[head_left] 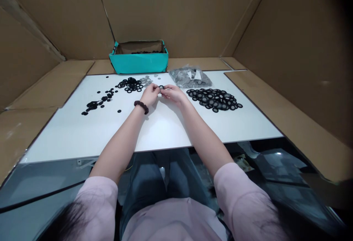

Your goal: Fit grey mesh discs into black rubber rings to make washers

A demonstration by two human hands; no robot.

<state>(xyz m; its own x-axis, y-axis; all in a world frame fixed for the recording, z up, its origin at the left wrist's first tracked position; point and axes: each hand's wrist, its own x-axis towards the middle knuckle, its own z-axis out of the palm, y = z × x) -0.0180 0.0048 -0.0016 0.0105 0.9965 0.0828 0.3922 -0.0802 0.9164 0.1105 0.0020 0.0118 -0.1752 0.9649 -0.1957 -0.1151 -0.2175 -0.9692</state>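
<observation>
Over the middle of the white table, my left hand (151,94) and my right hand (173,94) meet with their fingertips closed on a small black ring (161,87). What fills the ring's centre is too small to make out. Left of my hands lies a heap of black rings (131,84), with grey discs (146,81) scattered just behind my left fingers. Solid black discs (93,105) trail off toward the left. To the right of my right hand spreads a large pile of black rings with grey centres (215,99).
A turquoise-fronted box (139,63) with black pieces inside stands at the back. Beside it on the right lies a clear plastic bag (190,77) of grey discs. Cardboard walls (176,17) surround the white table (162,130) on the back and both sides.
</observation>
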